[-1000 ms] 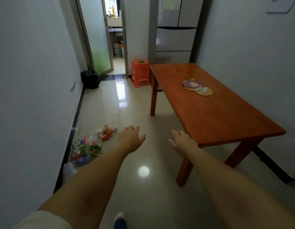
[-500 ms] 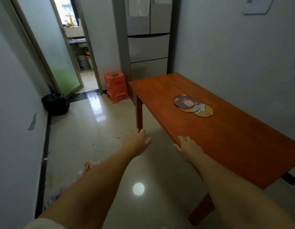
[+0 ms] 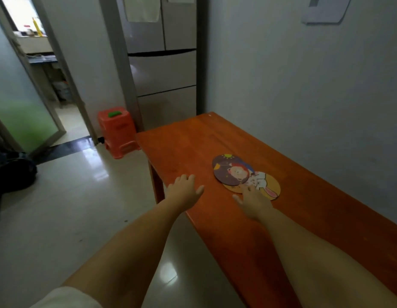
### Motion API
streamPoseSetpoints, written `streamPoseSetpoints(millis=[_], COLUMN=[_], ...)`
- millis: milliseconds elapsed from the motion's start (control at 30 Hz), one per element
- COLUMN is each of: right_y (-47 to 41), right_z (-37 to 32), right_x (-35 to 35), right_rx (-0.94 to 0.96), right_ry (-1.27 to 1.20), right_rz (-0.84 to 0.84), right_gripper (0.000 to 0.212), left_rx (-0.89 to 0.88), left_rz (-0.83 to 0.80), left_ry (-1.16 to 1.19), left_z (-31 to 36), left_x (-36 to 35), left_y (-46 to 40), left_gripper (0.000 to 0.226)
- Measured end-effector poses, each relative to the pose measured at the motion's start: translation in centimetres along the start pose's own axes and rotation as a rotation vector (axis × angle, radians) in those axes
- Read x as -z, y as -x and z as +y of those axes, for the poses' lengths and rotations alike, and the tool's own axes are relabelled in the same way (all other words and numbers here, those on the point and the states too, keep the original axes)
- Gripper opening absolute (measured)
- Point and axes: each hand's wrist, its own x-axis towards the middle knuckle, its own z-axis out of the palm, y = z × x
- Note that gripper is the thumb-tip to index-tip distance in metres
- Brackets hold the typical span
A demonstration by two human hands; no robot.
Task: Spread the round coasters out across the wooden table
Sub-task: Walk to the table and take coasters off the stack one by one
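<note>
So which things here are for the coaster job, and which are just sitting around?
For the job:
- round coasters, overlapping in a pile
- wooden table
- left hand, open
- right hand, open, fingertips at the pile's edge

Just lying about:
- orange stool
- fridge
- dark bag on the floor

Smooth reddish wooden table point(image 3: 193, 143), matt printed coasters point(image 3: 244, 174), glossy tiled floor point(image 3: 82, 207), orange plastic stool point(image 3: 117, 130)
</note>
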Motion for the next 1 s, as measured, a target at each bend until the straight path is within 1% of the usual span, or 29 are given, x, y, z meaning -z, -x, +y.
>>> streamPoseSetpoints(millis=[33, 133, 233, 300, 467, 533, 600, 700, 867, 933, 1000], right_y=[-1.6, -5.2, -9.2, -11.8, -17.5, -19.0, -20.2, -21.4, -23.4, -24.2, -24.9], right_z=[1.5, 2.4, 3.9, 4.6, 4.1, 3.9, 3.9, 4.2, 5.0, 5.1, 5.2], right_x=[0.0, -0.3, -0.7, -1.1, -1.6, -1.9, -2.4, -3.3, -4.6, -4.8, -4.9], right_rx=[-0.030, -0.105, -0.166, -0.247, -0.410, -0.472, -0.542, -0.651, -0.843, -0.889, -0.906], right_ry=[-0.006, -0.030, -0.044, -0.075, -0.190, -0.230, -0.276, -0.392, -0.577, -0.638, -0.653], right_rz=[0.009, -0.027, -0.007, -0.008, 0.011, 0.022, 0.033, 0.055, 0.155, 0.185, 0.177], right_gripper=[0.062, 0.058, 0.053, 0.050, 0.040, 0.043, 0.048, 0.052, 0.042, 0.037, 0.033], left_rx=[-0.007, -0.061, -0.148, -0.213, -0.341, -0.375, -0.363, -0.285, -0.137, -0.109, -0.073], left_rz=[-0.018, -0.087, -0.164, -0.223, -0.372, -0.420, -0.448, -0.492, -0.499, -0.492, -0.501], left_ry=[-0.003, -0.003, 0.012, 0.020, -0.021, -0.035, -0.010, 0.082, 0.224, 0.253, 0.292], left_z=[0.1, 0.7, 1.6, 2.0, 1.5, 1.4, 1.7, 2.4, 3.3, 3.5, 3.4], left_x=[-0.4, -1.8, -3.1, -3.9, -4.5, -4.9, -5.7, -7.4, -9.6, -10.0, -10.2], left_y=[-1.8, -7.1, -12.5, -16.1, -24.6, -27.4, -29.5, -31.0, -32.5, -33.1, -33.6], left_gripper=[0.064, 0.063, 0.059, 0.058, 0.054, 0.051, 0.046, 0.039, 0.033, 0.032, 0.029])
